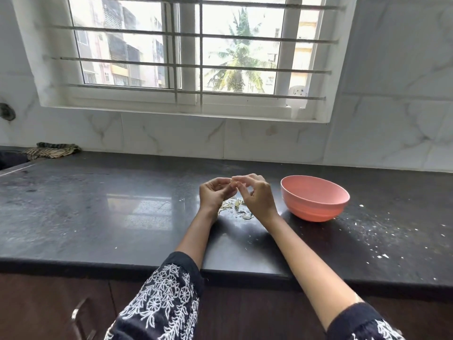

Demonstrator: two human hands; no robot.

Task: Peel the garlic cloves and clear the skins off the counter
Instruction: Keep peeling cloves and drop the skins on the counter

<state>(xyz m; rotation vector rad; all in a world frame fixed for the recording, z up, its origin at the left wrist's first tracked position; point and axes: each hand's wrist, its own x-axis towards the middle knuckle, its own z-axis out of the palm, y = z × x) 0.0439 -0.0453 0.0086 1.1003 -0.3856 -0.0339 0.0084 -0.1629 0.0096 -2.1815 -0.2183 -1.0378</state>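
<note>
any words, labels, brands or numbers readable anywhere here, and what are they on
None: no readable text shows in this view.
The round pink plastic bowl bears no label or print.
The black stone counter carries only white specks and pale garlic skins.
The buildings beyond the white-framed barred window are too blurred to show any signs.
</note>
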